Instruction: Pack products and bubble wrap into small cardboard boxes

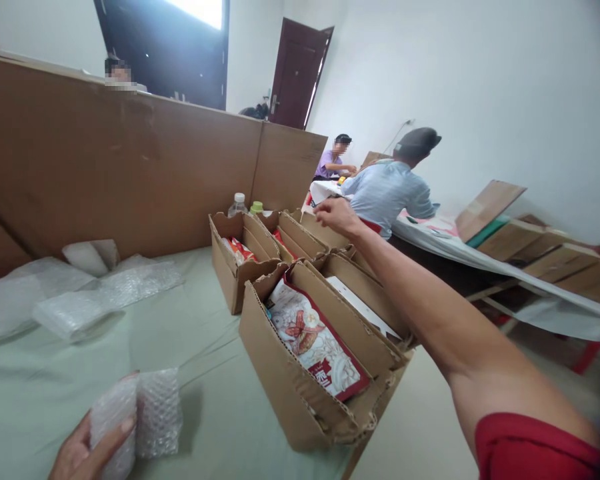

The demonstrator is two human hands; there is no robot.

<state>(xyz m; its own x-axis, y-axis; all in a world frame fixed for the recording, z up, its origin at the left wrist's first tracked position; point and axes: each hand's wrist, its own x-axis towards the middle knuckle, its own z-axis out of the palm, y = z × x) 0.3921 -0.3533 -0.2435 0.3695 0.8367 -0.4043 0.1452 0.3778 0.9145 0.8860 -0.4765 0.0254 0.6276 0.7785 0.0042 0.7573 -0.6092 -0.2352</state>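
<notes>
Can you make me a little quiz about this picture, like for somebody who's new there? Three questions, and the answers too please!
1. Which of the camera wearer's hands holds clear plastic bubble wrap?
2. True or false: the white printed packet with a dark red border is inside an open brown cardboard box.
3. What colour is the short fabric sleeve on the wearer's right arm? A) blue B) red C) purple

Key: 1. The left hand. 2. True. 3. B.

A head-worn camera looked forward and down across the table (pixel 205 413), left hand (pixel 94 459) close, door (pixel 300 73) far off.
</notes>
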